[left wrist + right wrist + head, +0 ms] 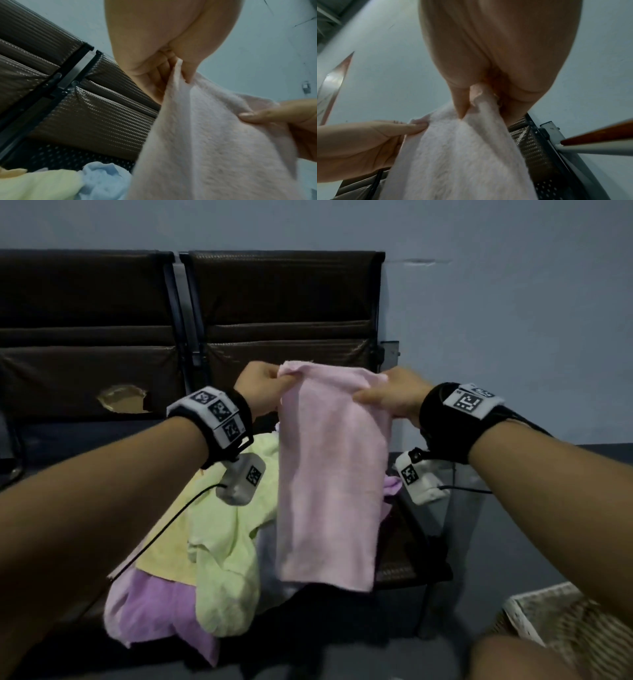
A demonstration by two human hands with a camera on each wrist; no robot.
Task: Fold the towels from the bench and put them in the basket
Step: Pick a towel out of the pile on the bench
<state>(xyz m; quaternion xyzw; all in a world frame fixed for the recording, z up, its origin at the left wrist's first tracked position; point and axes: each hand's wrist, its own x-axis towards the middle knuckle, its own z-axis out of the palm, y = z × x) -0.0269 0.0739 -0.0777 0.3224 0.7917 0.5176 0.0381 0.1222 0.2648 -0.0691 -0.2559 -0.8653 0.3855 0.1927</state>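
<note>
While both hands hold it up in the head view, the pink towel (330, 474) hangs lengthwise between them, the left hand (260, 390) pinching its top left corner and the right hand (394, 400) pinching its top right corner. Each grip is clenched on the cloth. Below the left grip a heap of towels lies on the bench (407, 546): a yellow-green towel (226, 549) over a purple towel (150, 607). Below and right of the right grip stands the woven basket (534, 607). Both wrists wear black bands with white tags of black-and-white square codes (467, 402); no readable words show on them.

From the left wrist, the left hand (154, 56) nips the towel edge between thumb and fingers (188, 70), and the pink towel (205, 142) falls away beneath. The right hand (278, 115) grasps its far edge. Under this grip lie a light blue towel (102, 180) and the yellow-green one (37, 185).

From the right wrist, the right hand (496, 60) pinches a gathered corner of the pink towel (462, 162), and the left hand (368, 142) holds the other edge.
</note>
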